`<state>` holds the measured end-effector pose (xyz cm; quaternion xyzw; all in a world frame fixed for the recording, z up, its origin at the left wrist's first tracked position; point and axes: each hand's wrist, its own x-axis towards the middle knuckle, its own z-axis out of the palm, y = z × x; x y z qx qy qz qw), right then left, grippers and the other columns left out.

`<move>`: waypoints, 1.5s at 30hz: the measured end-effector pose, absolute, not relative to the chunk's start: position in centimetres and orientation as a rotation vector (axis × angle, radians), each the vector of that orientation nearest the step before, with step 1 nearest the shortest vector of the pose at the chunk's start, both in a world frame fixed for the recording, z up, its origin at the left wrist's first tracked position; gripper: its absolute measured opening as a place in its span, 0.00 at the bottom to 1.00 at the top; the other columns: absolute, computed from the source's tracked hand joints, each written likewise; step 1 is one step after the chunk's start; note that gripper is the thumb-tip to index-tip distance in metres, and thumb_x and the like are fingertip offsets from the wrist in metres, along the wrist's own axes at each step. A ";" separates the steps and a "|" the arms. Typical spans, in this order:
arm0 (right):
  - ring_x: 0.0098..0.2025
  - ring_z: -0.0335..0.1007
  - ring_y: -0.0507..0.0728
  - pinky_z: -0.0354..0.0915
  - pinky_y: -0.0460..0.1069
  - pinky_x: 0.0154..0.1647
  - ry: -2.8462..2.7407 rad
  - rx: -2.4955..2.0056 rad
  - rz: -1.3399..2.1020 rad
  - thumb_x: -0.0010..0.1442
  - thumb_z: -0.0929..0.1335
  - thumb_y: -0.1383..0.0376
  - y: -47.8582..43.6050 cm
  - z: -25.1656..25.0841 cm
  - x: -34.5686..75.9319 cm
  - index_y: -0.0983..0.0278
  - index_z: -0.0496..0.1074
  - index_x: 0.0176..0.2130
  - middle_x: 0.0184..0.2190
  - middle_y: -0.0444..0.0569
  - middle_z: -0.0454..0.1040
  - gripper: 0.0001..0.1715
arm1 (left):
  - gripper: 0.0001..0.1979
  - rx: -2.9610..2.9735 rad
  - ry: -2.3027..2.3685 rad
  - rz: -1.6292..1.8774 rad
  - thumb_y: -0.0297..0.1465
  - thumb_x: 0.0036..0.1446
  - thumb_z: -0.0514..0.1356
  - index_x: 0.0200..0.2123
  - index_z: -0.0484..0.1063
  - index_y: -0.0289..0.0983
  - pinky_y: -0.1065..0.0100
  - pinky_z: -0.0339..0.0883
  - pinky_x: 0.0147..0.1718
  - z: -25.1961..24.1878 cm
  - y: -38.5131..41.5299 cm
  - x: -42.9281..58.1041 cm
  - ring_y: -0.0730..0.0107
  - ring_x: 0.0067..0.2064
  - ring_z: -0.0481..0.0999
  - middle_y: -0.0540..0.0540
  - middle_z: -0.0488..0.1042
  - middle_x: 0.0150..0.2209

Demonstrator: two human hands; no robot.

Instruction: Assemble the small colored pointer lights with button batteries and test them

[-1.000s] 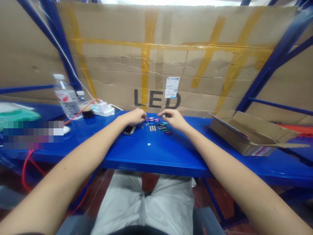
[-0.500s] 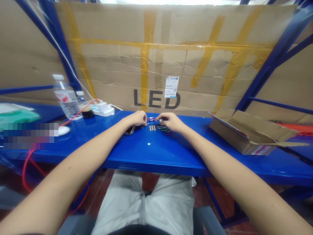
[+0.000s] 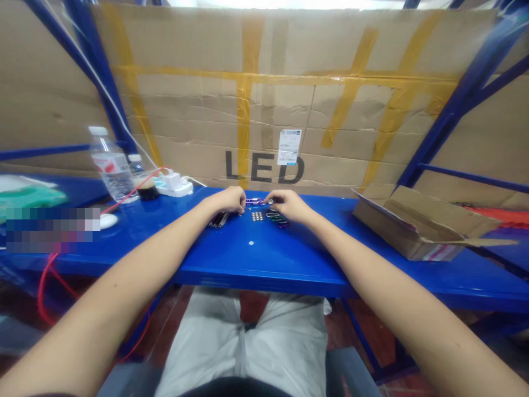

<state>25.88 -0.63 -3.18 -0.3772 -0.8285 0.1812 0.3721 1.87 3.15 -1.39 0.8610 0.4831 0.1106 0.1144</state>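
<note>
My left hand point(image 3: 228, 199) and my right hand point(image 3: 288, 204) meet over the far part of the blue table point(image 3: 264, 259). Between their fingertips they hold a small purple tube-shaped piece point(image 3: 255, 202) level. Below it lies a cluster of small silver button cells point(image 3: 257, 216). Several coloured clips point(image 3: 279, 220) lie under my right hand. Dark cylindrical pieces point(image 3: 219, 220) lie beside my left wrist. One small white dot-like disc point(image 3: 251, 242) sits alone nearer to me.
A taped cardboard sheet marked LED point(image 3: 264, 165) closes the back. An open cardboard box point(image 3: 417, 223) sits at the right. At the left stand a water bottle point(image 3: 108, 165), a dark cup point(image 3: 145, 186) and a white power strip point(image 3: 176, 183) with a red cable point(image 3: 45, 275).
My right hand moved left from the clips to the end of the purple piece, which both hands now hold. The view barely shifted.
</note>
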 end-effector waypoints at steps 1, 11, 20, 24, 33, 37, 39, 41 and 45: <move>0.35 0.70 0.55 0.65 0.51 0.41 -2.124 -0.967 0.466 0.52 0.68 0.70 -0.6 -3.2 25.9 0.65 0.79 0.37 0.33 0.47 0.78 0.12 | 0.03 2.536 1.422 0.328 0.25 0.41 0.66 0.24 0.77 0.37 0.71 0.64 0.28 -1.4 3.2 1.8 0.68 0.27 0.76 0.48 0.78 0.24; 0.34 0.69 0.55 0.64 0.52 0.41 -2.125 -0.987 0.460 0.52 0.68 0.70 -0.6 -3.2 25.9 0.65 0.78 0.37 0.31 0.46 0.76 0.12 | 0.06 2.574 1.432 0.264 0.22 0.40 0.64 0.25 0.77 0.37 0.69 0.66 0.30 -1.0 3.0 1.7 0.67 0.30 0.76 0.47 0.80 0.27; 0.36 0.71 0.57 0.66 0.54 0.44 -2.030 -0.978 0.529 0.50 0.69 0.71 0.0 -3.5 26.1 0.65 0.76 0.35 0.32 0.47 0.77 0.10 | 0.14 2.721 0.826 1.148 0.25 0.53 0.61 0.45 0.76 0.36 0.66 0.70 0.43 -0.1 0.7 3.9 0.68 0.41 0.78 0.45 0.80 0.39; 0.35 0.71 0.56 0.67 0.53 0.43 -2.000 -0.950 0.636 0.49 0.69 0.70 0.1 -3.5 26.0 0.65 0.74 0.33 0.30 0.45 0.76 0.07 | 0.12 2.854 0.647 1.222 0.24 0.55 0.62 0.43 0.75 0.36 0.65 0.70 0.44 0.4 -0.8 5.5 0.68 0.41 0.77 0.46 0.79 0.39; 0.35 0.72 0.56 0.67 0.53 0.42 -1.982 -0.930 0.669 0.49 0.70 0.69 0.3 -3.8 25.9 0.65 0.74 0.32 0.30 0.46 0.76 0.05 | 0.08 3.009 0.617 1.144 0.23 0.58 0.61 0.41 0.74 0.37 0.64 0.70 0.44 0.1 -0.8 6.0 0.66 0.42 0.75 0.46 0.78 0.38; 0.35 0.73 0.57 0.68 0.54 0.43 -1.949 -0.919 0.716 0.48 0.71 0.70 0.2 -3.7 25.9 0.66 0.75 0.33 0.31 0.46 0.78 0.08 | 0.08 3.039 0.590 1.113 0.24 0.59 0.60 0.41 0.74 0.37 0.63 0.70 0.44 0.1 -0.6 5.9 0.66 0.43 0.75 0.45 0.79 0.39; 0.36 0.74 0.57 0.69 0.54 0.44 -1.944 -0.901 0.737 0.48 0.71 0.70 0.1 -3.6 25.8 0.66 0.75 0.34 0.31 0.47 0.78 0.09 | 0.08 3.064 0.567 1.103 0.24 0.60 0.60 0.42 0.74 0.38 0.63 0.69 0.44 0.0 -0.4 5.9 0.65 0.43 0.75 0.44 0.79 0.40; 0.37 0.74 0.57 0.69 0.54 0.44 -1.941 -0.886 0.745 0.48 0.71 0.71 0.0 -3.5 25.8 0.66 0.76 0.35 0.32 0.48 0.79 0.10 | 0.07 3.088 0.553 1.096 0.24 0.60 0.60 0.42 0.74 0.37 0.63 0.69 0.44 -0.1 -0.3 6.0 0.65 0.43 0.75 0.44 0.79 0.40; 0.37 0.75 0.58 0.69 0.55 0.45 -1.938 -0.884 0.733 0.48 0.71 0.72 0.0 -3.5 25.8 0.66 0.76 0.36 0.33 0.49 0.79 0.11 | 0.08 3.098 0.528 1.105 0.24 0.60 0.60 0.43 0.74 0.37 0.63 0.69 0.44 -0.1 -0.3 6.1 0.64 0.43 0.75 0.43 0.78 0.40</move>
